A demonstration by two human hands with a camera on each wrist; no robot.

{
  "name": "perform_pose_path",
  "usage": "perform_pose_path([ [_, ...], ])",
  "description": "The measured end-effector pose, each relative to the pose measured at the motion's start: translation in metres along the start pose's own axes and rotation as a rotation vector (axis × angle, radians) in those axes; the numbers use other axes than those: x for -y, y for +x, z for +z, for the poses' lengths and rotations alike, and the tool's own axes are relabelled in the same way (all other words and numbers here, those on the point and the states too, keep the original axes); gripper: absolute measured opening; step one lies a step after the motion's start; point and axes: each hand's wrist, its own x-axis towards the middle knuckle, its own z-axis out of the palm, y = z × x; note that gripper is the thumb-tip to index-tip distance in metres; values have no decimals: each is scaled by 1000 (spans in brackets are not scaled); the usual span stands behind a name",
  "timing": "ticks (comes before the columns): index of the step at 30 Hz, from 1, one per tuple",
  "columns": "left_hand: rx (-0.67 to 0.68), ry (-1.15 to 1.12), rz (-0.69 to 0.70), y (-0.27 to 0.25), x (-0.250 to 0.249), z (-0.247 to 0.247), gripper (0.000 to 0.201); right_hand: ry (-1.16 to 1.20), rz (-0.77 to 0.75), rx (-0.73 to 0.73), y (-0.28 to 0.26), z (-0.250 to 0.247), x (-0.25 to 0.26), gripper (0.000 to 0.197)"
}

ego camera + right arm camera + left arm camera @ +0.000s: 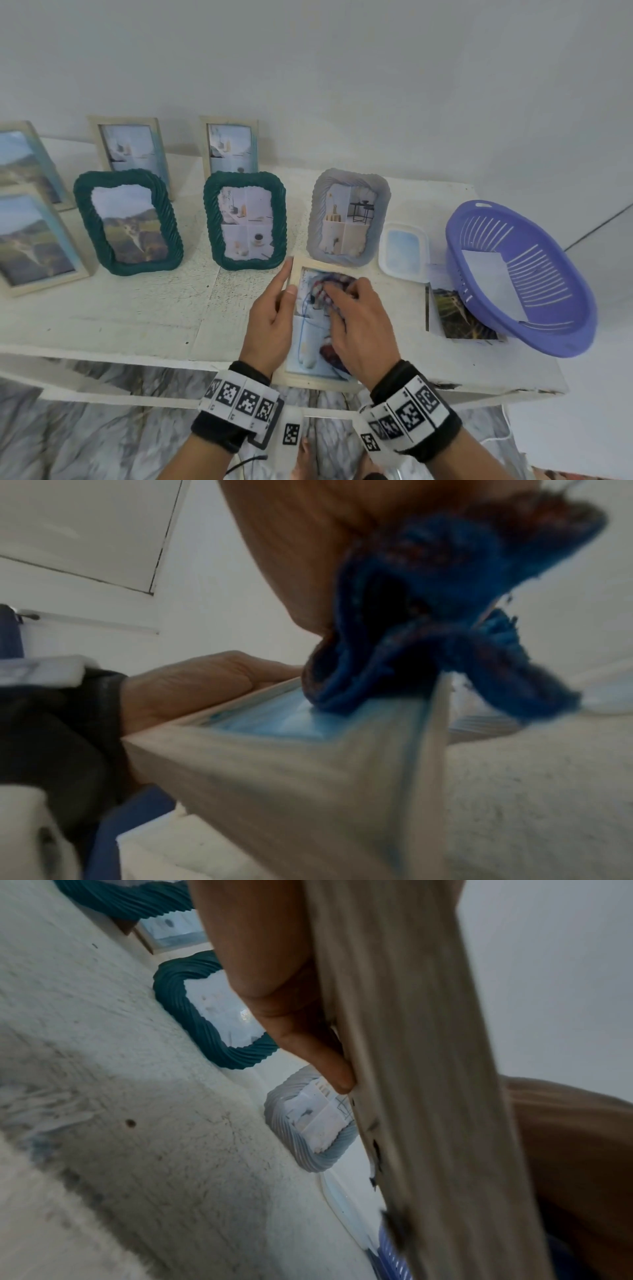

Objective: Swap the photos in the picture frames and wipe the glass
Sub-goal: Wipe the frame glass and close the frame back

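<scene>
A light wooden picture frame (322,266) lies flat at the table's front edge, glass up. My left hand (286,284) grips its left rail, thumb on top and fingers (294,1020) along the outer side of the frame (428,1069). My right hand (342,298) holds a bunched blue and red cloth (320,287) and presses it on the glass. In the right wrist view the cloth (428,610) sits on the glass near the frame's (274,777) far corner. The photo under the glass is mostly hidden by hand and cloth.
Two green frames (128,222) (245,222) and a grey frame (347,217) stand behind, with several wooden frames further left and back. At the right are a white lidded box (404,251), a purple basket (520,274) and a loose landscape photo (459,315) partly under it.
</scene>
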Motion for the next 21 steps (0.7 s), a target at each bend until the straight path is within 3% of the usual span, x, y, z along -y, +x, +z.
perform_pose_path([
  [4, 17, -24, -5, 1, 7, -5, 44, -33, -215, 152, -16, -13, 6, 35],
  [8, 2, 4, 20, -6, -1, 1, 44, -195, -106, 95, 0, -26, -9, 48],
  [10, 2, -13, 36, -6, -6, 6, 45, -201, -75, 33, 9, -28, -7, 45],
  [16, 25, -54, 47, -7, -7, 2, 42, -93, -262, 144, -19, -31, 7, 31],
  [21, 36, -34, 80, -12, -15, 8, 45, -128, -168, -65, 3, -31, 0, 36],
])
